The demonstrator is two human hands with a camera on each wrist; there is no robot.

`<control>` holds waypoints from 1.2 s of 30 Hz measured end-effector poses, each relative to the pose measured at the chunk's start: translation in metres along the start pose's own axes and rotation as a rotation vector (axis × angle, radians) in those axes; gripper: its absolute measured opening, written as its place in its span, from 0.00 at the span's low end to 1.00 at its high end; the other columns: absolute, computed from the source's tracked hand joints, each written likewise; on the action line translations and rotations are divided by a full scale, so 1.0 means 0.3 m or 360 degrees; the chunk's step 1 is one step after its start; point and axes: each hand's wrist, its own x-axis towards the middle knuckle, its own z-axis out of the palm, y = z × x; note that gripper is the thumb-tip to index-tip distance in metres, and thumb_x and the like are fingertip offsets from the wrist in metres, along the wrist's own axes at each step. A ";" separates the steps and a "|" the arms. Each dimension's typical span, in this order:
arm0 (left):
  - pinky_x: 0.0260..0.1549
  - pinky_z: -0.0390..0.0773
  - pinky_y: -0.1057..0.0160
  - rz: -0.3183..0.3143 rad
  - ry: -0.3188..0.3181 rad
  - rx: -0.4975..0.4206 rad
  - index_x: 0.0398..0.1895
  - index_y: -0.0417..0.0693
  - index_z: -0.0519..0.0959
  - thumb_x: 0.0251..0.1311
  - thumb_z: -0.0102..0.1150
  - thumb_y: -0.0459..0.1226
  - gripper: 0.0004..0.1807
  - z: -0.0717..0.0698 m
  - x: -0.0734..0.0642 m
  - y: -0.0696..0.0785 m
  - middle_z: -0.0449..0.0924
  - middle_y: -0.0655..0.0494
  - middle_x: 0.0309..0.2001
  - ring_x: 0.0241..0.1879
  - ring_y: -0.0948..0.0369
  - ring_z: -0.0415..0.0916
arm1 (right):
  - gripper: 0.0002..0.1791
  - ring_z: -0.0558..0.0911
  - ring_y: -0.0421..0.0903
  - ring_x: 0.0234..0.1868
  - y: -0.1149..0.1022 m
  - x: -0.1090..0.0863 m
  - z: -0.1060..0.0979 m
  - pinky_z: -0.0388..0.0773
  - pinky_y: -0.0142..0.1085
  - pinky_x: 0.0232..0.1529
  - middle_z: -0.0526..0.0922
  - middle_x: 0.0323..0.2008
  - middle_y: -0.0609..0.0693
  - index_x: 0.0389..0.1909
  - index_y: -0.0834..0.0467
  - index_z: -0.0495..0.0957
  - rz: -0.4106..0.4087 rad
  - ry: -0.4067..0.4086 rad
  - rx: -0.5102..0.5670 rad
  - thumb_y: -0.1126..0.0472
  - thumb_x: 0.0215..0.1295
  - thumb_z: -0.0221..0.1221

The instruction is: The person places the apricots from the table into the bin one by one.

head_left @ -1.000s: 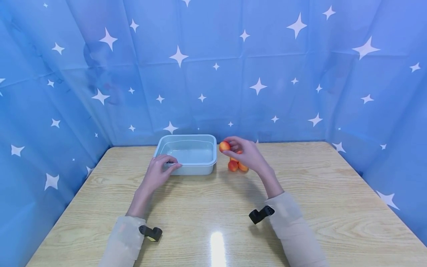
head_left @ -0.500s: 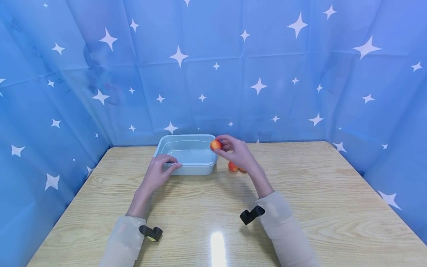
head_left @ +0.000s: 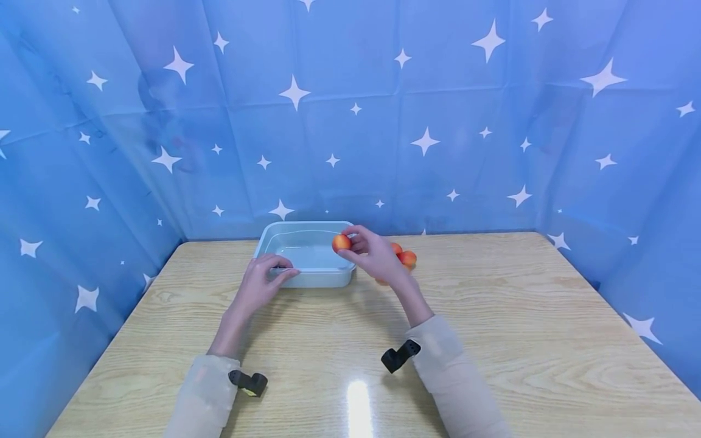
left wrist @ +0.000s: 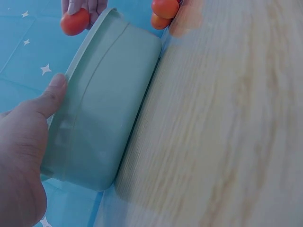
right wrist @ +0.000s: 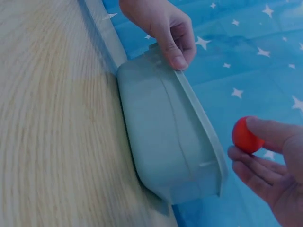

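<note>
A pale blue plastic basin (head_left: 323, 279) stands on the table towards its back edge. My left hand (head_left: 260, 280) pinches the near rim at the left corner, thumb outside and fingers over the inner side. Between the thumb and fingers of my right hand (head_left: 375, 257) is a small round red-and-orange peach (head_left: 341, 244), held above the basin's right end. The right wrist view shows this peach (right wrist: 246, 136) close over the rim. Several similar peaches (head_left: 408, 259) lie to the right of the basin, partly hidden behind my right hand and wrist.
The wooden table (head_left: 547, 340) spreads out in front and to the right. A blue curtain with white stars (head_left: 350, 121) hangs right behind the back edge and along both sides. Black cameras (head_left: 249, 383) sit on both wrists.
My right hand has carried the peach leftward, from over the other peaches to over the basin's right end. More of the pile shows on its right side now. The left hand stays on the rim.
</note>
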 end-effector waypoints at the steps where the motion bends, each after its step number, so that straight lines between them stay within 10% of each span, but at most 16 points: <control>1: 0.53 0.68 0.50 -0.0003 -0.0002 0.0001 0.35 0.49 0.85 0.62 0.71 0.40 0.05 0.000 0.000 0.001 0.85 0.57 0.36 0.44 0.55 0.78 | 0.23 0.85 0.49 0.47 0.002 0.000 0.005 0.83 0.40 0.47 0.83 0.48 0.55 0.60 0.58 0.75 -0.0003 -0.0001 0.0001 0.58 0.67 0.68; 36: 0.49 0.75 0.51 -0.0032 -0.0009 -0.0015 0.35 0.48 0.85 0.62 0.70 0.40 0.05 0.000 -0.004 0.009 0.85 0.57 0.35 0.44 0.55 0.79 | 0.25 0.84 0.49 0.44 0.037 0.015 0.067 0.81 0.40 0.49 0.83 0.47 0.58 0.63 0.60 0.76 -0.0086 -0.0027 -0.0074 0.60 0.67 0.67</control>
